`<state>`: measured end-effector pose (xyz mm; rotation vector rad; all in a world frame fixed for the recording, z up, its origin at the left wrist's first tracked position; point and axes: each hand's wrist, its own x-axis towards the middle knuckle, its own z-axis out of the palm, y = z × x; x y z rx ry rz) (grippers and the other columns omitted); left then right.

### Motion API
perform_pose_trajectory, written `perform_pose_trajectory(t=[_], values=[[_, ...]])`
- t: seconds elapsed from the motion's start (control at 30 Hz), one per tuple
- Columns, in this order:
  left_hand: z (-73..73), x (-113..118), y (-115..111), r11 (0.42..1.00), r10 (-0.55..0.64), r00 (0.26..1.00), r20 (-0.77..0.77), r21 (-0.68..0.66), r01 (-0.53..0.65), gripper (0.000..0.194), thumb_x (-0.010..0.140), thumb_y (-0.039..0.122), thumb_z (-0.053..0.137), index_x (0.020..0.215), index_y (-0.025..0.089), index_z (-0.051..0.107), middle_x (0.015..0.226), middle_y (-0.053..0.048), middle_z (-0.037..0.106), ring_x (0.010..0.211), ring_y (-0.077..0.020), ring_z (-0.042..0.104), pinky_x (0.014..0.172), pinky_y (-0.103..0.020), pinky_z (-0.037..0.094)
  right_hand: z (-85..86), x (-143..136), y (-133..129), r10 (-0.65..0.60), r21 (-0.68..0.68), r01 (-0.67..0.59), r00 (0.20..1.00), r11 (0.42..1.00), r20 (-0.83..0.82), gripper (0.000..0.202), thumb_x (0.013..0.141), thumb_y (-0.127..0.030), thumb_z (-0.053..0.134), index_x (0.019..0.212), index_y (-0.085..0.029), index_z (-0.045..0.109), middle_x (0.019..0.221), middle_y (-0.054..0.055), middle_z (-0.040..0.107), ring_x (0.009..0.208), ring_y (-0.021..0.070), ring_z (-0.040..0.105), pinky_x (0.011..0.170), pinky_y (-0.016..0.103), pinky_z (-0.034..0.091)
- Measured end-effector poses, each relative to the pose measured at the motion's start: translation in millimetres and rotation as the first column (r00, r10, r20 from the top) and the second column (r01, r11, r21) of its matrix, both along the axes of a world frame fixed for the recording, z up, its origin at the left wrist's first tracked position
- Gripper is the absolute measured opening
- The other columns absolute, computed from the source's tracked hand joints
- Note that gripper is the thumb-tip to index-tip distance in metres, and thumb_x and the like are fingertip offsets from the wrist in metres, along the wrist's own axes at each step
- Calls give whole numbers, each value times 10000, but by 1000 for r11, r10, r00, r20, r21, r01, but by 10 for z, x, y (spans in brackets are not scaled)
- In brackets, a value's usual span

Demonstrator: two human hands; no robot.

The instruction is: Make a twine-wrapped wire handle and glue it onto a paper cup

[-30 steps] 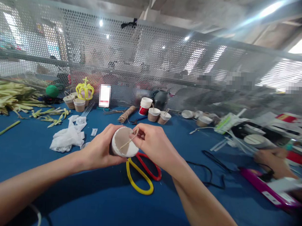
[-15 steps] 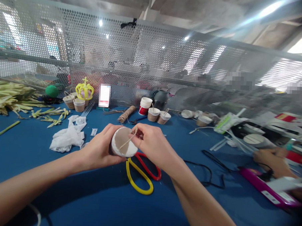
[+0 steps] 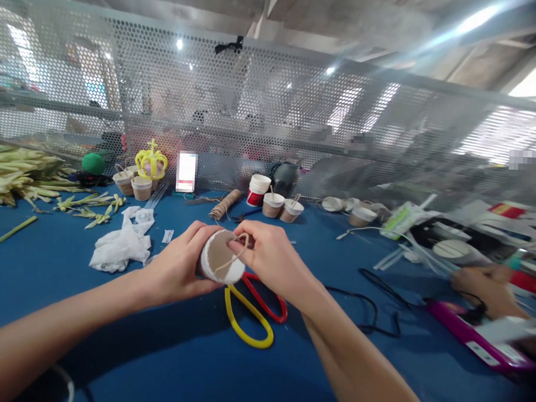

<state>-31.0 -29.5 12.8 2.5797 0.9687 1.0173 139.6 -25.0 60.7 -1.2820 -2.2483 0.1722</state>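
My left hand [image 3: 176, 265] is wrapped round a small pot [image 3: 213, 255] with a white rim, tilted so its pale inside faces me. A thin piece of twine [image 3: 231, 261] runs out of the inside of the pot. My right hand [image 3: 268, 248], at the rim, pinches the twine, which makes a small loop over the fingers. Just below both hands lie scissors [image 3: 253, 344] with one yellow and one red handle; their blades are hidden.
Similar pots [image 3: 273, 206] with cords stand at the back, by a twine roll [image 3: 226, 203]. White crumpled cloth [image 3: 119, 248] lies left, near plant stalks [image 3: 15, 175]. At right are a purple power strip [image 3: 468, 343], black cable [image 3: 374, 306] and another person's hand [image 3: 484, 284].
My right fingers have shifted slightly into the pot's opening, and the twine now bends into a loop over them. My left hand still holds the pot.
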Motion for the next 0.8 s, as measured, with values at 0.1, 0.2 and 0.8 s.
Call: perform_pose_trajectory(t=[0.1, 0.2, 0.8], values=[[4, -3, 5, 1000, -4, 1000, 2, -5, 4, 612, 660, 292, 630, 1171, 169, 317, 1106, -116, 443, 1023, -238, 440, 844, -376, 429, -18, -4, 12, 4, 2, -4, 1000, 1000, -8, 62, 717, -111, 553, 663, -137, 564, 590, 9, 569, 512, 93, 470, 505, 216, 335], [15, -9, 14, 1000, 7, 1000, 10, -27, -7, 608, 650, 289, 635, 1162, 157, 334, 1091, -116, 449, 1012, -236, 449, 844, -376, 429, -26, -9, 30, 2, -11, -3, 1000, 1000, -31, 46, 720, -116, 558, 681, -135, 572, 614, 15, 583, 538, 100, 490, 516, 218, 347], [10, -20, 41, 998, 12, 1000, 13, -57, -11, 621, 642, 279, 637, 1168, 150, 332, 1101, -125, 441, 1019, -238, 441, 859, -386, 412, -64, -32, 66, -6, 62, 8, 999, 998, -42, 120, 761, -177, 545, 653, -137, 578, 612, 27, 586, 562, 116, 500, 536, 235, 355]])
